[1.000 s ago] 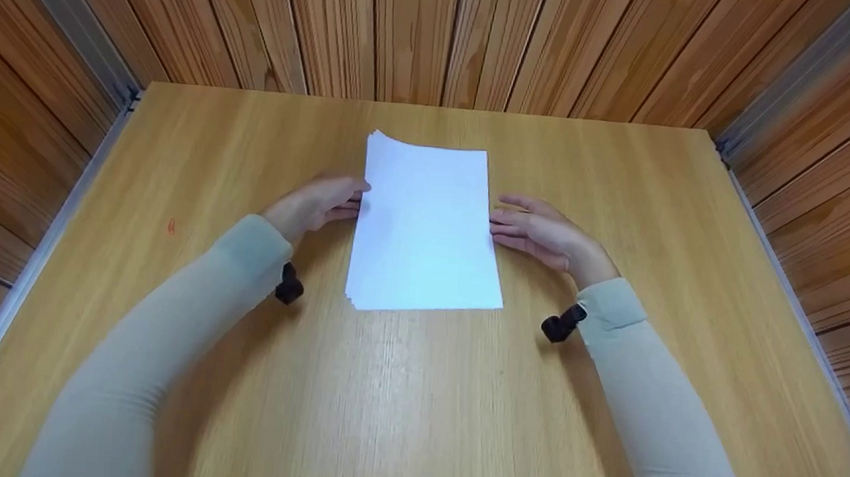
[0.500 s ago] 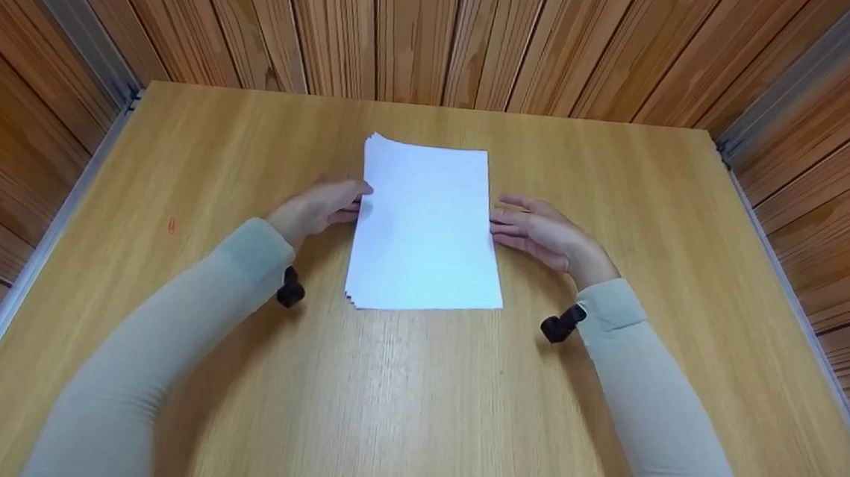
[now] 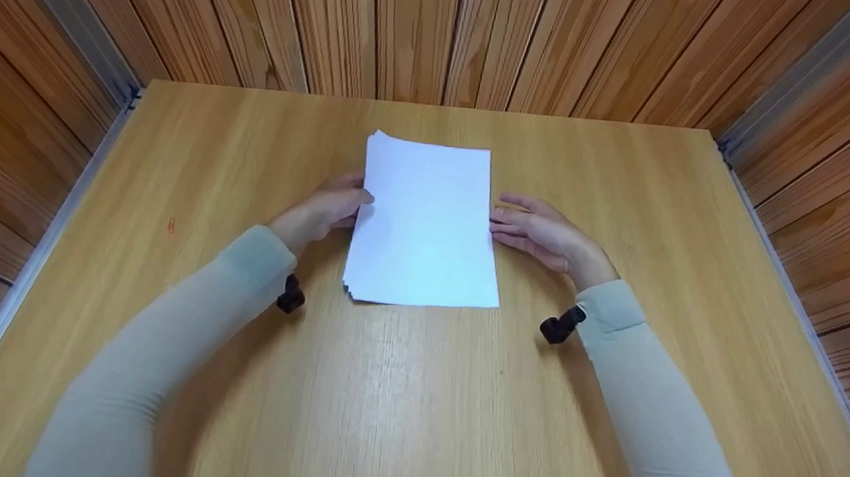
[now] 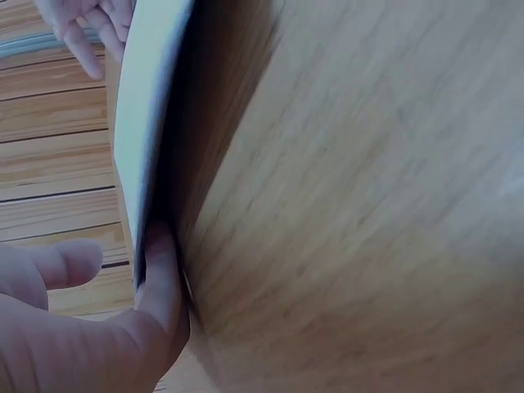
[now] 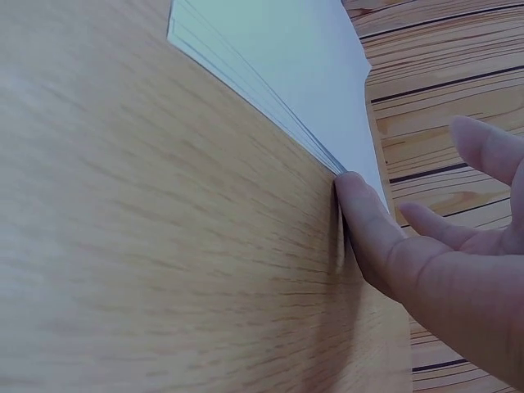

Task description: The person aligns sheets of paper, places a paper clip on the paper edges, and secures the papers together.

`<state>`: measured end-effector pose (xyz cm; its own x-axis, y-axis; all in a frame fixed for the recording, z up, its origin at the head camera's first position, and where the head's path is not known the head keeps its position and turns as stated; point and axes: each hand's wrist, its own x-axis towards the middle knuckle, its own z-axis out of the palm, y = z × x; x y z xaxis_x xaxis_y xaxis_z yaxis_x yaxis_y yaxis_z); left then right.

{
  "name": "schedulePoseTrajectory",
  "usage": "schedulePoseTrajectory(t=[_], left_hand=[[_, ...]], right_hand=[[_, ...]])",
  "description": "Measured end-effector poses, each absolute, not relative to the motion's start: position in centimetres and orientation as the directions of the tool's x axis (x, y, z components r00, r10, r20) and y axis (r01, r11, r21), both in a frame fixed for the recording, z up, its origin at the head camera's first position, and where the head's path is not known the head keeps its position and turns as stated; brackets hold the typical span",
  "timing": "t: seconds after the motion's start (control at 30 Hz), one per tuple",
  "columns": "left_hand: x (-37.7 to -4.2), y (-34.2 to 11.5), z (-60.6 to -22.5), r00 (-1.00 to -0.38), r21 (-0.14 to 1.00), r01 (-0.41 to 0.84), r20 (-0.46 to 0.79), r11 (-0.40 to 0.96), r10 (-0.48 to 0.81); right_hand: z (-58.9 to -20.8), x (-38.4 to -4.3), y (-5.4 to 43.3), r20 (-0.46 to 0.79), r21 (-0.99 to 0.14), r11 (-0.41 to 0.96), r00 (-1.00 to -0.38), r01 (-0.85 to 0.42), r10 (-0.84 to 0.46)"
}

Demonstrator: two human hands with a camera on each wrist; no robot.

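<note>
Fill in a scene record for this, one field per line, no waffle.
Paper stack: white, on the table, uneven at its near left corner; sheet count unclear
Left hand: touches the stack's left edge
Right hand: touches the stack's right edge
Loose item: red paper clip, left of the left hand, apart from the stack
Background: wooden plank wall behind the table

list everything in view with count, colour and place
flat wooden table: 1, light brown, across the foreground
rectangular paper stack: 1 (sheets uncountable), white, mid-table
small looped clip: 1, red, table's left side
wooden plank walls: 3, brown, back, left, right
metal frame parts: several, grey, corners, table sides
small devices: 2, black, one at each wrist
long sleeves: 2, pale grey, both arms
left hand: 1, bare, stack's left edge
right hand: 1, bare, stack's right edge
</note>
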<state>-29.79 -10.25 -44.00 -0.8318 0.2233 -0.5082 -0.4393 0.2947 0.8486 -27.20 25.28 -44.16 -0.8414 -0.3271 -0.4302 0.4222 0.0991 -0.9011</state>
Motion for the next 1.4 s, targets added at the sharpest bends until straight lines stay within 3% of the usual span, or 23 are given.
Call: schedulePoseTrajectory(t=[0.73, 1.4], left_hand=[[-28.8, -9.7, -45.0, -0.903, 0.866, -0.306, -0.396, 0.397, 0.168], [-29.1, -8.9, -45.8, -0.915, 0.829, -0.275, -0.381, 0.486, 0.132]], right_hand=[[-44.6, -27.2, 24.9, -0.398, -0.917, 0.127, -0.862, 0.377, -0.315], [-44.7, -26.7, 24.8, -0.387, -0.920, 0.179, -0.875, 0.347, -0.291]])
